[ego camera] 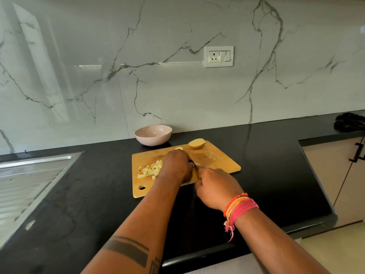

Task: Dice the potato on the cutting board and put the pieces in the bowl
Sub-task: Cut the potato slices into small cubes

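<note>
Marble wall behind, black surface (256, 165) under everything. One cutting board (213, 157) beneath both hands. One bowl (153, 134) beyond hands, no pieces showing inside. Left hand (176, 165) curled down over potato piece, mostly hidden. Right hand (215, 186) wrapped round knife (194, 165) handle, blade barely visible. One potato half (197, 143) waits past hands. One pile of diced pieces (150, 170) left of left hand. Best keep fingertips tucked, cuts even.
</note>
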A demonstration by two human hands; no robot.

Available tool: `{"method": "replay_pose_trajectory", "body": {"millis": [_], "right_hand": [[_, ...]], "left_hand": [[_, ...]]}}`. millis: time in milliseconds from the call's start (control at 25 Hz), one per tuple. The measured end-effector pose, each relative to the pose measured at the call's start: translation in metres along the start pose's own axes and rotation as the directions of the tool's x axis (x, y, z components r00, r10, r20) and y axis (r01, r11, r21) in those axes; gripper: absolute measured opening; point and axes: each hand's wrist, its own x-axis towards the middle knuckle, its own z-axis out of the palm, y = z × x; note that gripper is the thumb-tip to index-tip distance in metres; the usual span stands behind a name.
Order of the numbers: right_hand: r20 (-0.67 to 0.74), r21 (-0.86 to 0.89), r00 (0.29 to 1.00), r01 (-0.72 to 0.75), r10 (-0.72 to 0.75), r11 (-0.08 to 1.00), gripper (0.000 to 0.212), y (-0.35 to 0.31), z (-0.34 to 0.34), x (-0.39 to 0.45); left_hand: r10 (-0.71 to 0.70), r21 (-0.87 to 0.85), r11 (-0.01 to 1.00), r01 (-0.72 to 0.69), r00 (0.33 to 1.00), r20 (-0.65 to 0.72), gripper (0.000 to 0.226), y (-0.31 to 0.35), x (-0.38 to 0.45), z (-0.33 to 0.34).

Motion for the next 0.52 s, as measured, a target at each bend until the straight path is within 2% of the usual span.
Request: {"method": "replay_pose_trajectory", "body": {"millis": [200, 320, 520], "right_hand": [[-0.088, 0.02, 0.995, -0.046, 0.048, 0.999, 0.049, 0.003, -0.002, -0.036], [-0.133, 0.111, 0.988, -0.063, 0.078, 0.992, 0.049, 0.005, -0.004, -0.035], [-0.09, 0.065, 0.996, -0.018, 0.023, 0.998, 0.044, -0.002, -0.001, -0.016]], "left_hand": [[0.02, -0.016, 1.0, -0.02, 1.0, -0.012, 0.027, -0.002, -0.002, -0.002], [0.008, -0.042, 0.999, -0.008, 1.0, 0.003, 0.029, -0.005, 0.0, -0.005], [-0.02, 0.024, 1.0, 0.02, 1.0, -0.003, 0.024, -0.003, 0.003, -0.002]]}}
